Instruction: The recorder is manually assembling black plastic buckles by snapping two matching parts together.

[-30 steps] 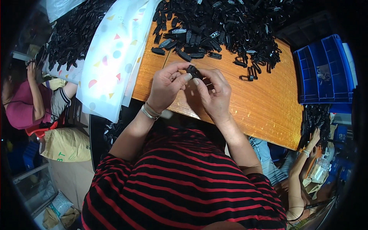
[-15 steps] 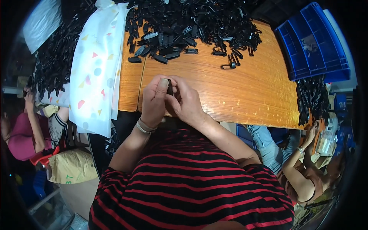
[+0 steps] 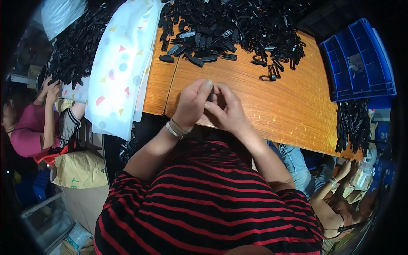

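A: so what's going on over there now?

B: the wooden table (image 3: 276,110) is taking up the middle; a big heap of black plastic parts (image 3: 238,27) is spreading over its far side, a patterned plastic sheet (image 3: 112,80) is draping over its left side, and a blue crate (image 3: 361,63) is sitting by its right end.

A: ok; and the hands?

B: both are meeting over the table's near edge; the left hand (image 3: 191,100) is pinching with its thumb on top, the right hand (image 3: 233,114) is curling in from the other side; they're grasping one small dark piece (image 3: 211,97) between them.

A: anything different from a second ago?

B: yeah; a black piece was showing clearly at the fingertips, now they're covering all but a sliver; I'm reading that as two-handed work still going on, though I can't tell what the fingertips are doing in there.
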The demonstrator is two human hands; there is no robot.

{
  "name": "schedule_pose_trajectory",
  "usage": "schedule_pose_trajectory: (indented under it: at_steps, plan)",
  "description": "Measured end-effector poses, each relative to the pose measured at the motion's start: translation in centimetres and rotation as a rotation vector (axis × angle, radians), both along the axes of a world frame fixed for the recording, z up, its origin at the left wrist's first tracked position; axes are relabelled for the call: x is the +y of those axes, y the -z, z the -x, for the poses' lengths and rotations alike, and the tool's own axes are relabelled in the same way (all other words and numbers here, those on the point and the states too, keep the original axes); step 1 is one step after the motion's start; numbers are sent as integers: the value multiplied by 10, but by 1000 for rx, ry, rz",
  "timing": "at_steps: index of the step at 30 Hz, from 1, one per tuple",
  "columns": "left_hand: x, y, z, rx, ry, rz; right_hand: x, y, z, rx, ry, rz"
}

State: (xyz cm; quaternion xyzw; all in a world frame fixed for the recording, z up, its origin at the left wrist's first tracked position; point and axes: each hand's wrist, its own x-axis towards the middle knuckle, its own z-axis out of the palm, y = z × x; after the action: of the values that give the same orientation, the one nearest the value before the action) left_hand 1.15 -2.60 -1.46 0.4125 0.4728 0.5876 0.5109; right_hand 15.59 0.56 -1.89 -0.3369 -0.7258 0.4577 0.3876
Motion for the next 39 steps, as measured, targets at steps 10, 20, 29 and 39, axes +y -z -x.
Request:
schedule_pose_trajectory:
  at_steps: [10,20,29,39]
  plan:
    - [53,4,59,1302,-122,-113,78,-19,-92,-866,328,-487]
    - [46,7,48,1232,-75,-67,84,-5,-58,-773,47,-480]
    - [40,12,43,983,-113,-8,84,-6,-32,-589,-71,-323]
    - [29,-4,27,1185,10,39,57,-12,-44,-739,12,-402]
